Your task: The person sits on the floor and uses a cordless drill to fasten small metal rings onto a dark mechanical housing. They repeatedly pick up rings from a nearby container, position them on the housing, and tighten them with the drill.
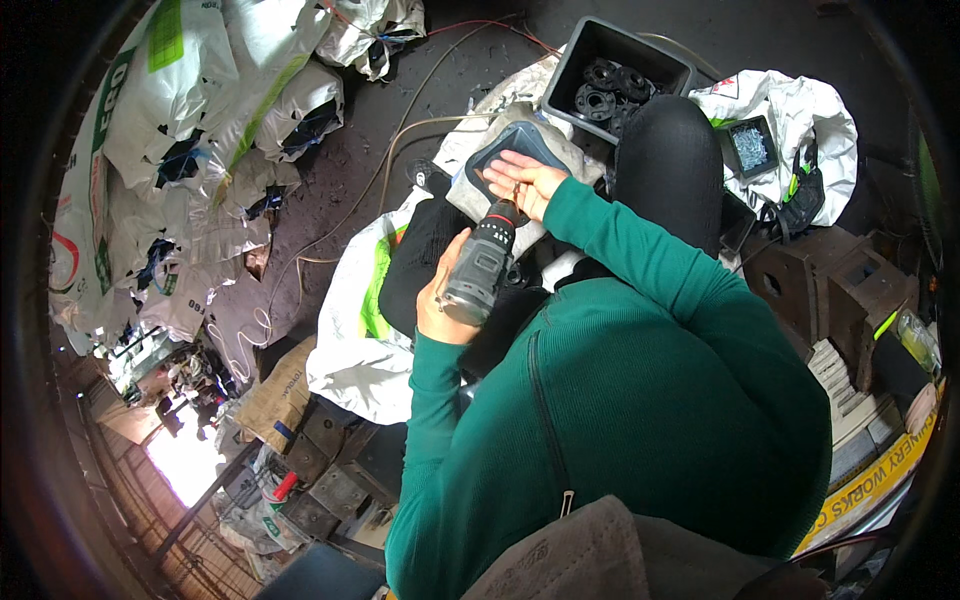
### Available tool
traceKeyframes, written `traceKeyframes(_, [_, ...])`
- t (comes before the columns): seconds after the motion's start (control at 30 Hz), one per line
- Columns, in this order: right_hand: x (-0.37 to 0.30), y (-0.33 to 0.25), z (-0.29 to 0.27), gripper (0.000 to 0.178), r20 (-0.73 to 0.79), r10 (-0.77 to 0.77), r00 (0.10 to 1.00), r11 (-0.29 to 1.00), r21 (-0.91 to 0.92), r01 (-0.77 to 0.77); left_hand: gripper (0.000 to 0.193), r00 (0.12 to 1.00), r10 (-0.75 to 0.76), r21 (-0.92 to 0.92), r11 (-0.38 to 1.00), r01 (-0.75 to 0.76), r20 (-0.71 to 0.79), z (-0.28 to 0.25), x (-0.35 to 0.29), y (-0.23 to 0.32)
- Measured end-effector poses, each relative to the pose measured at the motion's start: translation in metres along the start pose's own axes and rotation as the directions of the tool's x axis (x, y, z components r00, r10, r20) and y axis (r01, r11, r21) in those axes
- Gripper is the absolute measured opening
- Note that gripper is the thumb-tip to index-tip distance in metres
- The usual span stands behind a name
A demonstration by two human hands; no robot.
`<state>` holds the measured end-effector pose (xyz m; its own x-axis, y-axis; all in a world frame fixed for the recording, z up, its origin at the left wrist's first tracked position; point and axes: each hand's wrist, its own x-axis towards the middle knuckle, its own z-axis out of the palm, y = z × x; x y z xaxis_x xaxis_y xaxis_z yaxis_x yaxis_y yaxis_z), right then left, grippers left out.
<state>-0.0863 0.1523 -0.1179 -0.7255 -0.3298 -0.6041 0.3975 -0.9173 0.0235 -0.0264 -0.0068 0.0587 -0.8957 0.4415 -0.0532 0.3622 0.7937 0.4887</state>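
Observation:
A grey and black cordless drill point(480, 268) is in my left hand point(438, 305), whose fingers wrap round it from the left side. Its chuck, ringed in red, points away from me toward my right hand point(526, 183). That hand is open, palm up, with the fingers stretched out just beyond the chuck. Whether something small lies by the thumb I cannot tell. Under the right fingers is a dark blue-grey shallow piece with a raised rim point(490, 153). It rests on a pale, worn block point(464, 192) between my knees.
A dark grey bin point(566, 62) of black round parts stands beyond my right knee. To its right, a small black box point(768, 152) of screws sits on a white sack point(835, 130). Large white sacks point(190, 90) are heaped at the left. Cables point(385, 180) cross the floor.

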Motion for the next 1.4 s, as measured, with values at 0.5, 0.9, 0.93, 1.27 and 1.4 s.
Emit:
traceKeyframes(0.5, [0.078,0.0,-0.097,0.043,-0.08,-0.387,0.919,0.441,-0.891,0.108,0.051,0.909,-0.376,-0.004,0.924,0.383,0.18,0.054,0.065,-0.069])
traceKeyframes(0.9, [0.08,0.003,-0.096,0.035,-0.064,-0.449,0.891,0.334,-0.937,0.101,0.045,0.809,-0.459,0.074,0.881,0.466,0.368,0.066,0.108,-0.091])
traceKeyframes(0.93, [0.08,0.002,-0.094,0.034,-0.069,-0.442,0.894,0.351,-0.931,0.102,0.045,0.806,-0.461,0.113,0.884,0.454,0.37,0.066,0.111,-0.09])
traceKeyframes(1.27, [0.087,0.003,-0.097,0.022,-0.065,-0.41,0.91,0.366,-0.925,0.099,0.049,0.804,-0.458,0.059,0.879,0.473,0.38,0.076,0.115,-0.092])
traceKeyframes(1.4, [0.09,0.001,-0.102,0.031,-0.021,-0.368,0.93,0.345,-0.932,0.115,0.048,0.845,-0.413,0.063,0.906,0.418,0.339,0.087,0.109,-0.107])
